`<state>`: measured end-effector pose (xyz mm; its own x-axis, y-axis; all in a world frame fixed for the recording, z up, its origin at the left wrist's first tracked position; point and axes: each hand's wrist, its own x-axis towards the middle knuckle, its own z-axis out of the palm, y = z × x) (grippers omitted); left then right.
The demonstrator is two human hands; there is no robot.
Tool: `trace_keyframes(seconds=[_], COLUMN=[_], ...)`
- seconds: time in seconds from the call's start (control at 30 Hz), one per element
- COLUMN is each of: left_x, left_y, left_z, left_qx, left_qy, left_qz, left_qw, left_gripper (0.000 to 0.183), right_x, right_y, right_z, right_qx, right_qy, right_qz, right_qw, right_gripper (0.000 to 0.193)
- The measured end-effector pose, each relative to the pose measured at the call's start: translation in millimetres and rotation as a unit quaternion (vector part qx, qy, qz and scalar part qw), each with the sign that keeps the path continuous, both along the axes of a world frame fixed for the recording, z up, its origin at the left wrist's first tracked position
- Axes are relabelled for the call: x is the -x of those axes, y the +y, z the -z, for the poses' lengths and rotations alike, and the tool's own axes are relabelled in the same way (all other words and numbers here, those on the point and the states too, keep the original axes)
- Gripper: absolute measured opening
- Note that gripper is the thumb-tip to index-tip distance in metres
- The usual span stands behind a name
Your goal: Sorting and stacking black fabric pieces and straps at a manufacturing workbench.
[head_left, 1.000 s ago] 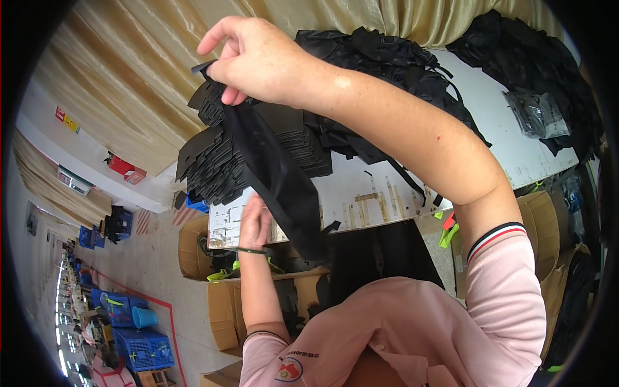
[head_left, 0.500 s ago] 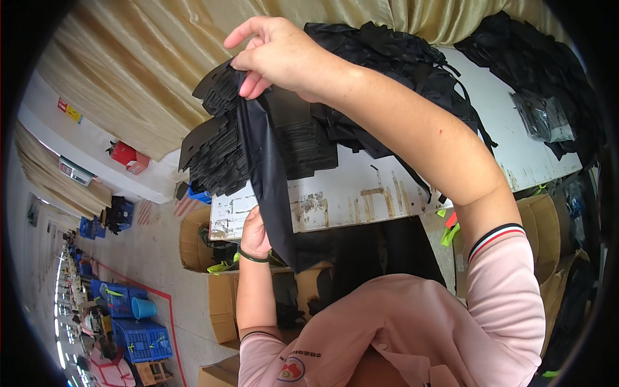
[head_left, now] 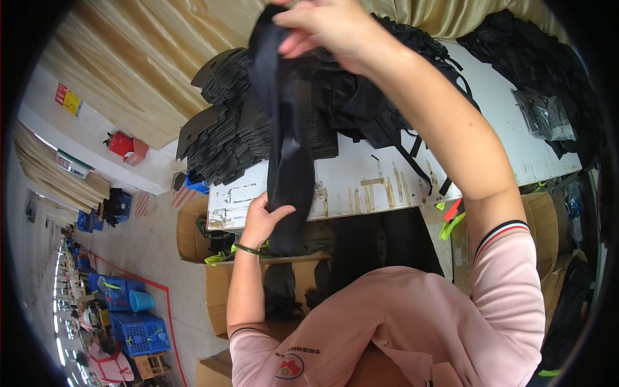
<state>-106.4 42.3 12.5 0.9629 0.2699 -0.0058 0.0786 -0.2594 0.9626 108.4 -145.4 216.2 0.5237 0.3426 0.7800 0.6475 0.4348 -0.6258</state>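
A long, limp piece of black fabric (head_left: 288,151) hangs upright in front of me, over the edge of the white table (head_left: 387,184). High up, my right hand (head_left: 325,29) pinches its upper end, fingers slightly smeared by motion. Lower down, my left hand (head_left: 263,219) grips its side near the bottom, thumb across the front and the other fingers hidden behind. Behind the fabric lie stacks of black flat panels (head_left: 219,138). A heap of black fabric pieces with straps (head_left: 371,106) lies to their right.
More black fabric (head_left: 516,58) and a clear plastic bag (head_left: 545,116) lie at the table's far right. Open cardboard boxes (head_left: 219,290) stand below the table's front edge. Blue crates (head_left: 138,332) sit on the floor at left. A gold curtain (head_left: 148,71) hangs behind.
My right hand has risen and moved right, lifting the fabric's upper end. My left hand has moved slightly up and right, its thumb now showing across the front of the fabric.
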Motion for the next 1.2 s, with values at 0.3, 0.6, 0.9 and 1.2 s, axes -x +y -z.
trace_keyframes(seconds=[0.3, 0.6, 0.9, 1.2], left_x=[-16.8, -51.9, -59.2, -83.7], left_y=[54.1, 13.1, 19.8, 8.3], left_z=[-4.2, 92.8, 86.1, 86.9], left_qx=[-0.54, -0.426, -0.317, -0.472], left_qy=[-0.125, 0.059, -0.042, 0.091], left_qz=[-0.157, 0.134, 0.041, 0.179], left_qw=[0.817, 0.893, 0.947, 0.858], left_gripper=[0.026, 0.045, 0.013, 0.042], right_x=[-17.0, 32.5, 68.6, 69.9], right_y=[-163.9, -246.0, -220.3, -200.8], right_z=[150.7, 357.6, 281.7, 325.9], right_qx=[0.077, 0.21, 0.42, 0.58], right_qy=[0.349, 0.48, -0.054, -0.044], right_qz=[0.152, 0.27, 0.338, 0.169], right_qw=[0.921, 0.808, 0.841, 0.796], right_gripper=[0.054, 0.039, 0.031, 0.04])
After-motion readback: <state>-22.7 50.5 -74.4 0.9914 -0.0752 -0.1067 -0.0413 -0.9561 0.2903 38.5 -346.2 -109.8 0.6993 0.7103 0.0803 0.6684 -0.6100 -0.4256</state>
